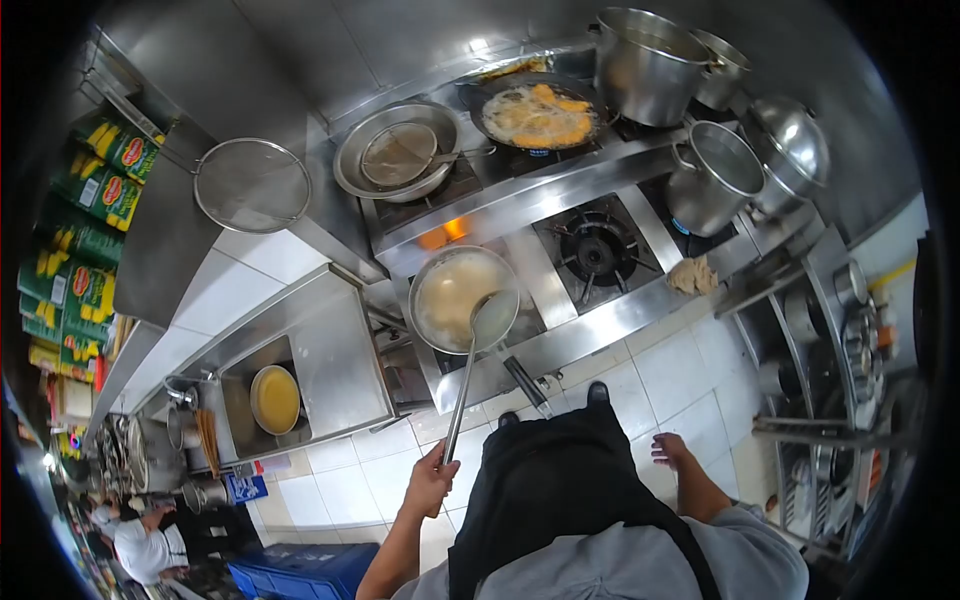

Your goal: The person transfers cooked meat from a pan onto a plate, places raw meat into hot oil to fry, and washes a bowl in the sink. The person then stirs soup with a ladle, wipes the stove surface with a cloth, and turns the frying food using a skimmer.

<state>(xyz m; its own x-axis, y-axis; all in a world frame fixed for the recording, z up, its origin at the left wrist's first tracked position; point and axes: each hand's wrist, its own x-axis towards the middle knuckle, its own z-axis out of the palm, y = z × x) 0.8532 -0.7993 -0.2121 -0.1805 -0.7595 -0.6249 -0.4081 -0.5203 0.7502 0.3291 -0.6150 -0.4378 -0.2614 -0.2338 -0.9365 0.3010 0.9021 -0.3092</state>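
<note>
My left hand (430,482) is closed around the long handle of a metal ladle (459,408). The ladle's bowl rests in the pale, cloudy liquid inside a round saucepan (417,325) on the front left burner. The pan's dark handle (525,385) points toward my body, and neither hand touches it. Low at my right side, my right hand (672,450) hangs over the floor tiles with its fingers apart and nothing in them.
Golden pieces fry in bubbling oil in a wok (488,135) at the back. Beside it stand a tall stockpot (645,85) and a smaller pot (700,195). A crumpled cloth (692,277) lies on the stove's front edge. A strainer basin (350,165) sits back left; a person (150,545) stands far left.
</note>
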